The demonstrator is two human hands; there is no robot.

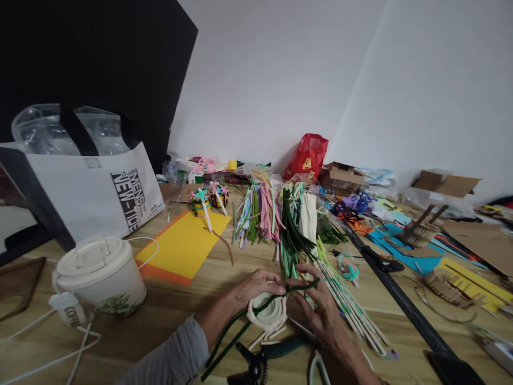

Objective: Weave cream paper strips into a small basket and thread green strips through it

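My left hand (258, 286) is closed on a small round white coiled piece (272, 309), which looks like a little woven basket base. A dark green cord (224, 339) lies across its top, with long ends trailing down to the left. At the piece's right edge, the fingers of my right hand (320, 310) pinch the same cord, and its short tip sticks out past them. Below both hands lie dark-handled pruning shears (254, 366) and a few short pale sticks (266, 338). The exact fingertip contact is partly hidden.
Bundles of dark green strips (294, 227) and pink strips (269, 208) lie ahead. Patterned sticks (352, 310) are on the right beside a long black bar (404, 305). On the left stand a white lidded pot (104, 272) and a white bag (88, 192); yellow card (188, 246) lies nearby.
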